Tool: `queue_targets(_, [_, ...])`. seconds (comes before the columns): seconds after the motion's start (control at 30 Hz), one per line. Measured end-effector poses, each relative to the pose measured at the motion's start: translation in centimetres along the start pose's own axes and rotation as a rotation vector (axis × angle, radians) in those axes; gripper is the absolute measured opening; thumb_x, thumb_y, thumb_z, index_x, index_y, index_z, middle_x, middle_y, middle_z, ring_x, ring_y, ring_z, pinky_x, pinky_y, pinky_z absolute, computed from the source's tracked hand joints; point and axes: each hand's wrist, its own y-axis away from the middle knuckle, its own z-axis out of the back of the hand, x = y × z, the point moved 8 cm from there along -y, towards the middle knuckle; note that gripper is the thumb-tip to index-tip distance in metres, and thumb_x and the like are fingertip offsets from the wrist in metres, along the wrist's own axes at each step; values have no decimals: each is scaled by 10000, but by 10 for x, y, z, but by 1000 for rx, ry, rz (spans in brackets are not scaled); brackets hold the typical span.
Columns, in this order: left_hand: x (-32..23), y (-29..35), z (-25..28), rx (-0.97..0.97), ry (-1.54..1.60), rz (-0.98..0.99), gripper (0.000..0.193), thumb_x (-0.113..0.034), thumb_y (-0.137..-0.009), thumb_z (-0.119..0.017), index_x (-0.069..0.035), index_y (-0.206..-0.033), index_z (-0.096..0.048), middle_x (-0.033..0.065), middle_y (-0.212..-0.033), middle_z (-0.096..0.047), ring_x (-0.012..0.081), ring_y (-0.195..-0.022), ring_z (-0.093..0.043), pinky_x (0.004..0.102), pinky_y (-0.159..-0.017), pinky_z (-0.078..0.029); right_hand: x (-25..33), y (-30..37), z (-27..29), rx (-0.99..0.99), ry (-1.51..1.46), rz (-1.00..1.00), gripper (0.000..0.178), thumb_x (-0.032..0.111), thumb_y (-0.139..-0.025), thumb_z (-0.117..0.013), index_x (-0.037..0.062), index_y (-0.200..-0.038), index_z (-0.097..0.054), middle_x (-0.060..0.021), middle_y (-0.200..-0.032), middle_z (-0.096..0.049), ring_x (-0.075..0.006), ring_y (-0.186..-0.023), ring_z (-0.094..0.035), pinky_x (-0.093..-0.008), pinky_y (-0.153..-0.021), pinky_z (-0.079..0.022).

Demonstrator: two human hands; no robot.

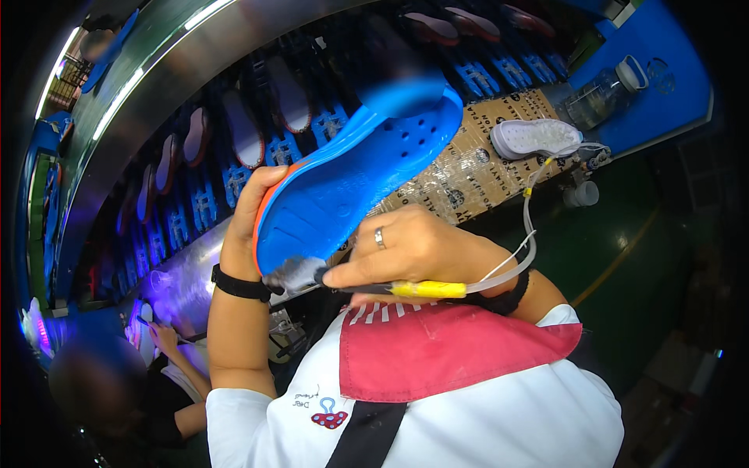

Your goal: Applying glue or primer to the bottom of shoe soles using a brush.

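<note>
My left hand (260, 204) grips the edge of a large blue shoe sole (335, 199) with an orange outer rim. The sole is tilted, its hollow side facing me, with a cluster of small holes toward the far end. In my right hand (417, 246) is a brush (300, 274) with a dark handle wrapped in yellow tape (429, 289). Its pale, blurred bristles are at the sole's near end. From the handle a clear hose (530, 234) loops over my right wrist toward the bench. Most of my left fingers are hidden behind the sole.
A white sole (538, 139) lies on a cardboard-covered bench (476, 168), beside a clear jug (601, 101). Beyond runs a line of blue racks (282, 148) carrying several soles under a metal hood (156, 93). At lower left another person's hand (164, 339) is near a purple-lit shoe part.
</note>
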Motion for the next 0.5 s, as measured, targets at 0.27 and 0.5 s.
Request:
queue_targets(0.27, [4,9,16,-58,-13,134,391,-285,-825,-526,6,-1072,-610,148,-955,-658,213,-810,-643,314,-760,-519,-4,7,-15,133,25,-49,113,174,-751,-655,127,-852,-634,-82,-638,-551,-259,-653,-576,-349,-570,-463])
queue_targets(0.5, [1,18,20,-130,-44,91,392,-295,-841,-525,4,-1081,-603,145,-975,-653,211,-831,-638,306,-769,-515,-15,9,-22,144,39,-92,169,223,-756,-671,115,-884,-648,-108,-675,-590,-280,-679,-594,-367,-613,-480])
